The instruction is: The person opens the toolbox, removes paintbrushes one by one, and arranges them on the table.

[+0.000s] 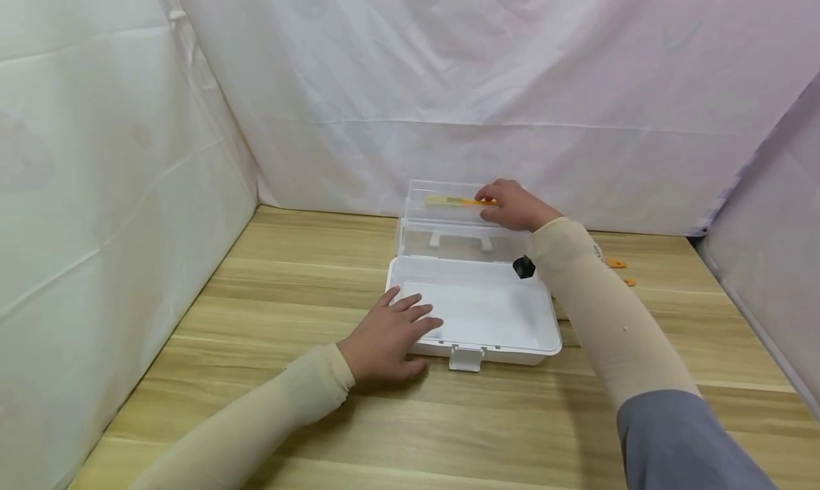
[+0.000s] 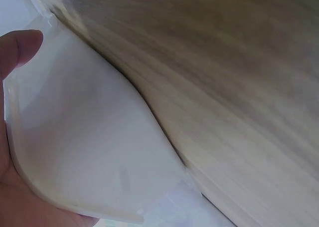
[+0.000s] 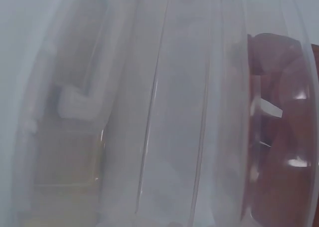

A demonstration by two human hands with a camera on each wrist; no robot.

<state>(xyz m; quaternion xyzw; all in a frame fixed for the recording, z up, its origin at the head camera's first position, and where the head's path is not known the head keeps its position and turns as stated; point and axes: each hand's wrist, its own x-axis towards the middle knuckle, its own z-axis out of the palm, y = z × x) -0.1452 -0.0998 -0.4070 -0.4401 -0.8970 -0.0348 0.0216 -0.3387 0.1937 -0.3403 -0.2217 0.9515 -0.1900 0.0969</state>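
A white storage box (image 1: 480, 308) lies on the wooden table with its clear lid (image 1: 448, 239) swung back behind it. My left hand (image 1: 387, 337) rests at the box's front left corner, fingers spread over the rim and thumb outside the front wall. In the left wrist view that hand lies against the pale box wall (image 2: 89, 122). Over the lid's far compartment, my right hand (image 1: 517, 205) pinches the orange handle of a brush (image 1: 448, 201), whose pale yellow end points left. The right wrist view shows clear plastic (image 3: 179, 112) close up, with the fingers blurred behind it.
Two orange handle ends (image 1: 616, 263) stick out beyond the right forearm, which hides the rest of them. A white carry handle (image 1: 460, 241) shows through the lid. The front latch (image 1: 466, 358) hangs down. White cloth walls (image 1: 487, 70) surround the table.
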